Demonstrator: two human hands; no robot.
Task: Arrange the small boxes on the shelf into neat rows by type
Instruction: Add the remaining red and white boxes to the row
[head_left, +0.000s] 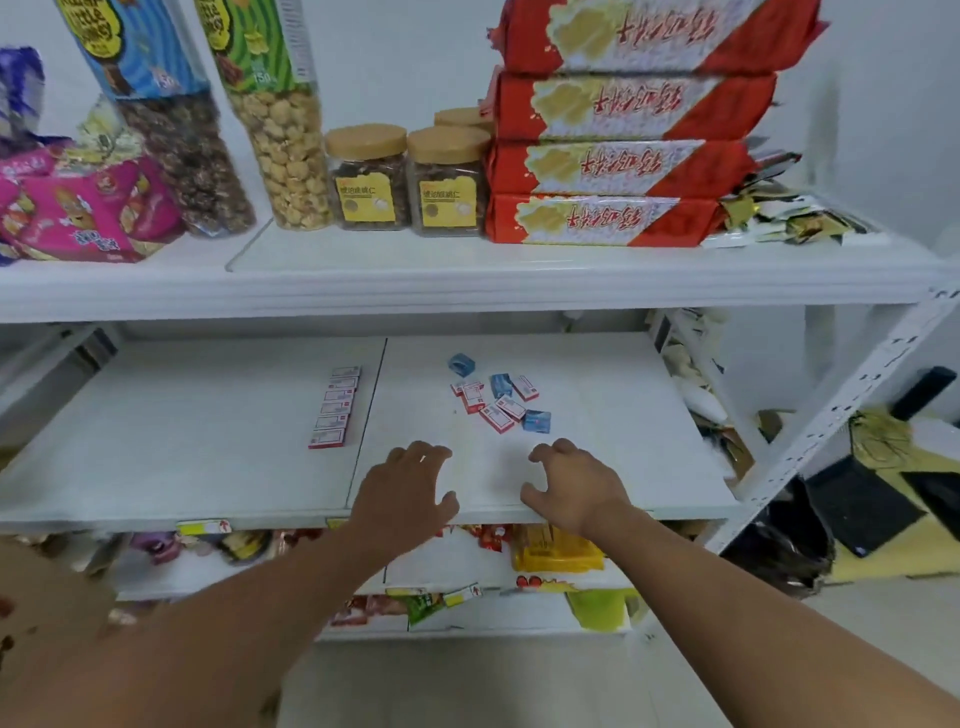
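**Loose boxes lie just beyond both hands**

Nearest the camera, both forearms reach in over the front edge of the middle shelf (208, 467). The left hand (408, 491) and the right hand (574, 488) rest side by side near that edge, fingers loosely curled down toward the board, holding nothing.

Just beyond them, slightly to the right of centre, sits a scattered cluster of red-and-white boxes (496, 402) mixed with three blue boxes (536, 420), lying at odd angles. The closest blue one is straight ahead of the right hand, so that hand looks the better placed to take it; the nearest red-and-white box lies between the two hands' lines of reach.

Further left, past the seam in the shelf board, a finished row of red-and-white boxes (335, 408) runs front to back, its long axis pointing away from the person. The left hand is nearer this row, which suggests loose red boxes would travel leftward.

Above, the upper shelf carries jars (366, 179) and stacked red packets (618, 166).
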